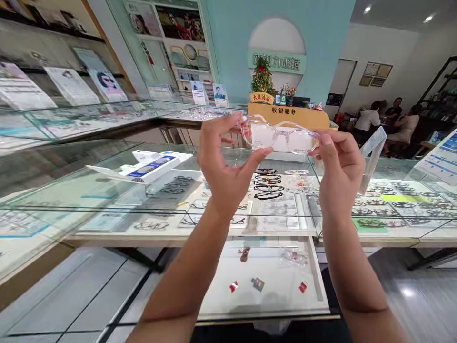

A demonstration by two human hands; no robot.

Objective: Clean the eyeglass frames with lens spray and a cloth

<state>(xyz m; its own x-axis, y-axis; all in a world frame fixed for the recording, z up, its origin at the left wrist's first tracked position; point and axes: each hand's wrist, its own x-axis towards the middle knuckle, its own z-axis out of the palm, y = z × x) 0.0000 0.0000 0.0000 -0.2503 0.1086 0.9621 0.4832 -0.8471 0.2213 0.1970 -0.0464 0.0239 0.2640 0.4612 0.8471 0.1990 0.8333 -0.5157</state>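
Observation:
A pair of clear-framed eyeglasses (pixel 283 135) is held up in front of me, above the glass counter. Some small print shows on its lenses. My left hand (pixel 223 159) grips the left end of the frame with its fingers, the thumb stretched out below the left lens. At the right end, my right hand (pixel 339 164) pinches the frame between thumb and fingers. Below the hands, a pulled-out drawer (pixel 264 305) holds a brown item (pixel 244 254), a clear plastic packet (pixel 294 257), red-and-white scraps (pixel 233 286) and a shiny silvery tag (pixel 257 284).
Under the glass counter top (pixel 171 190) lie rows of eyeglasses, including several dark frames (pixel 267 183). An open white box (pixel 152 166) stands on the left, a white display stand (pixel 373 157) on the right. Further back are a yellow service desk (pixel 296 114) and seated people (pixel 369 116).

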